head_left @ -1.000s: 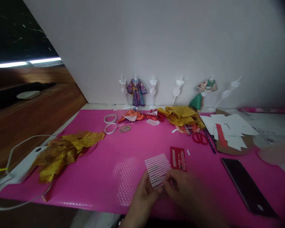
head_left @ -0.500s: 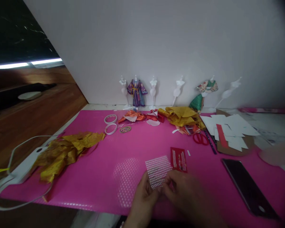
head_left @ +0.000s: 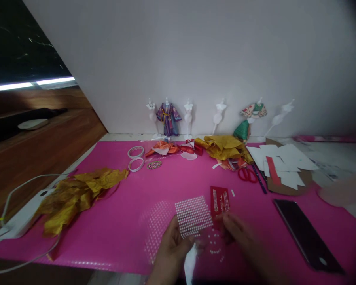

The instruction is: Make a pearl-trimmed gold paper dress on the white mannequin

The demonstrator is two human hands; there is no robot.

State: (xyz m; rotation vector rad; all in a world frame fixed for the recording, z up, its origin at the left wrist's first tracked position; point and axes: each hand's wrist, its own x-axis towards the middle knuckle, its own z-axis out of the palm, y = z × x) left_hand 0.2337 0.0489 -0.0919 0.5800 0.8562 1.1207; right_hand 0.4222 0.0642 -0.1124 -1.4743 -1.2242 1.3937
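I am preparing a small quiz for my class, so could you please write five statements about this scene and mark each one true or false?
1. The left hand holds the dotted sheet. True.
2. The red scissors are in the right hand. False: they lie on the pink surface, farther away than that hand.
3. The purple robe is on a small mannequin. True.
4. The dark rectangular object lies left of the dotted sheet in the picture. False: it lies to the right.
5. The red card is nearer to the right hand than the red scissors are. True.
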